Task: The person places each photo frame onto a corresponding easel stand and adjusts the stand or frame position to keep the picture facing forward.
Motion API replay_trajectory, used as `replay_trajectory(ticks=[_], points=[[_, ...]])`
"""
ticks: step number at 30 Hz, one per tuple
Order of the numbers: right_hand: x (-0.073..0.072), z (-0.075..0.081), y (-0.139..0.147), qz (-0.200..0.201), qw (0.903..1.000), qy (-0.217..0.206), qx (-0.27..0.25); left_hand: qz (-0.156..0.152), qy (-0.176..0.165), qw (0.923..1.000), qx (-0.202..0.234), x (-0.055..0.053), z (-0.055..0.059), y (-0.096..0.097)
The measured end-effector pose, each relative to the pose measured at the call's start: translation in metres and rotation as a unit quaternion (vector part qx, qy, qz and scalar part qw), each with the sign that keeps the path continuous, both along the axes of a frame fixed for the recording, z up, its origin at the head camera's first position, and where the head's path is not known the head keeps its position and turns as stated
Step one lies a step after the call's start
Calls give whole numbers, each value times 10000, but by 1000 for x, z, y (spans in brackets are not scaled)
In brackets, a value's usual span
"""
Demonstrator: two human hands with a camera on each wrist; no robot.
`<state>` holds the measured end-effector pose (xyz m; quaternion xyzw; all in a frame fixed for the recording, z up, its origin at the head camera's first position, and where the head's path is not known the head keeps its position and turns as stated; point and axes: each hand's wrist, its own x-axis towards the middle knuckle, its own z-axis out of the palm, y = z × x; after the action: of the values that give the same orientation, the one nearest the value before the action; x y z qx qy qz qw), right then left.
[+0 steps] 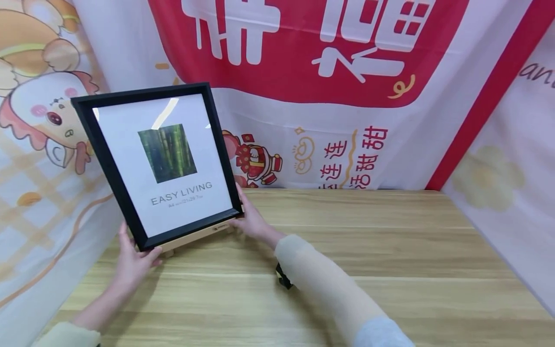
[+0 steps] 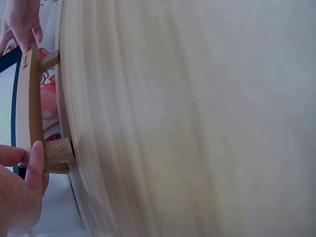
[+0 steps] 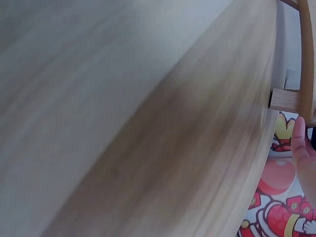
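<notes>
Sitting on a stand's (image 1: 195, 236) ledge at the far left of the table (image 1: 390, 231), the frame (image 1: 165, 164) lies between the left hand (image 1: 132, 260) and the right hand (image 1: 251, 219) and rises beyond both. Its long axis runs upward, the top leaning left in the head view, so any turn likely depends on both lower corners moving together. The left hand, nearer the wearer, pinches the lower left corner, thumb against the ledge; the right grips the lower right corner lightly, fingers partly spread. The head view gives the picture face but little of the legs; the left wrist view shows them under the ledge, and the right wrist view a fairly straight finger touching the stand's end. Finger placement behind the frame cannot be told.
</notes>
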<state>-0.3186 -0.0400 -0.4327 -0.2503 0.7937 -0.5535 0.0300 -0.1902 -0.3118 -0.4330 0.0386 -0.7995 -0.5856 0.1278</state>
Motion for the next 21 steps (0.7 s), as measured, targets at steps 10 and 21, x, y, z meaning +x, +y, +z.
replay_trajectory(ticks=[10, 21], points=[[1, 2, 33, 8, 9984, -346, -442, -165, 103, 9998, -88, -10, -2, 28], [2, 1, 72, 99, 9973, -399, -606, -344, 7, 9992, -190, -18, -2, 60]])
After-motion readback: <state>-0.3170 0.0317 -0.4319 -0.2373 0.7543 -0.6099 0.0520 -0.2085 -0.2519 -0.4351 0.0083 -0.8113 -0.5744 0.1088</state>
